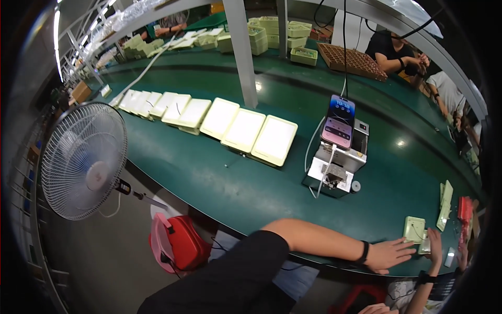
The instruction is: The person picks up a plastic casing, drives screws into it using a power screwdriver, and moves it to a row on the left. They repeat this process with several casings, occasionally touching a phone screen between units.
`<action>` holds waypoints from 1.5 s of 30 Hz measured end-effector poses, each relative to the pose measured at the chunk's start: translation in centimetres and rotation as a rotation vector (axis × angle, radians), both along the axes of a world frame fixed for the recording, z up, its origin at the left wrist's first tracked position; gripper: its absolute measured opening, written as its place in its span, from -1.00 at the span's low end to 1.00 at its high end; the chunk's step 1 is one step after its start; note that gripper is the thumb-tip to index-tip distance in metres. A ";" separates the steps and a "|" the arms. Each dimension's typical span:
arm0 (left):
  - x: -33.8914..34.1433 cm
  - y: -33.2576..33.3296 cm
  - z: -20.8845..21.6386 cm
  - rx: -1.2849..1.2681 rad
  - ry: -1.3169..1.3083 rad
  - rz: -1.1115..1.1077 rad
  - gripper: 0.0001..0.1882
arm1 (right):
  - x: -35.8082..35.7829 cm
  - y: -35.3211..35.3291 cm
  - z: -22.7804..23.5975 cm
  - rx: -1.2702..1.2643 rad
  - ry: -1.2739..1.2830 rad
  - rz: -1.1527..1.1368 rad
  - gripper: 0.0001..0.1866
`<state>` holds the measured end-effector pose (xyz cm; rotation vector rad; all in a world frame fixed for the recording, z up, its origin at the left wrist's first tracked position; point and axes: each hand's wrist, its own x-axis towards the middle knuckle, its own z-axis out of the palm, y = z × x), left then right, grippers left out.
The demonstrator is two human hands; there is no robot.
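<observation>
My left arm reaches across to the right, with a black band at the wrist. My left hand (pixel 389 255) is open at the table's front edge, palm down and fingers apart. Its fingertips are beside a small pale-green plastic housing (pixel 424 246); whether they touch it is unclear. Just behind lies a square pale-green housing (pixel 414 228) with a thin dark wire. Another person's hand (pixel 434 245), with a black wristband, is at the small housing. Fingers (pixel 377 309) show at the lower edge; they may be my right hand, but whose they are and what they hold cannot be made out.
A phone (pixel 339 121) leans on a metal bench device (pixel 334 170) with a cable. White-faced pale-green panels (pixel 275 140) line the green table (pixel 209 172). A fan (pixel 83 159) stands left, beside a red stool (pixel 189 243). A metal post (pixel 241 52) rises behind the panels.
</observation>
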<state>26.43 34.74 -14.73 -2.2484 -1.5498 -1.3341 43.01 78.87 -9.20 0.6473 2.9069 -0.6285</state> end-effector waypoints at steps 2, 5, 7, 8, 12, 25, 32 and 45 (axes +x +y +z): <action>-3.8 0.5 -3.8 -0.022 0.067 0.176 -0.10 | -13.5 -11.9 -1.1 0.212 -0.208 0.329 -0.03; -3.0 2.3 -5.1 -0.225 0.106 0.216 -0.09 | -13.2 -17.9 3.4 0.301 -0.230 0.375 0.01; -2.4 2.4 -4.9 -0.335 0.139 0.220 -0.09 | -11.1 -17.3 3.9 0.335 -0.233 0.383 0.03; -2.6 1.5 -4.8 -0.335 0.150 0.198 -0.10 | -9.9 -17.4 3.9 0.153 0.039 0.216 -0.05; -4.1 -2.5 -4.1 -0.284 0.214 0.243 -0.11 | -12.2 -38.2 7.7 -0.437 0.542 0.192 -0.35; -4.7 -12.9 -4.0 -0.325 0.310 0.509 0.09 | -6.6 -56.3 10.2 -1.255 0.844 0.554 -0.70; -3.3 -30.1 1.6 -0.562 0.555 0.488 0.00 | -9.9 -56.3 12.0 -1.392 0.791 0.772 -0.68; -4.4 -35.7 0.4 -0.463 0.796 0.698 -0.25 | -18.5 -60.6 13.0 -1.347 0.608 0.866 -0.67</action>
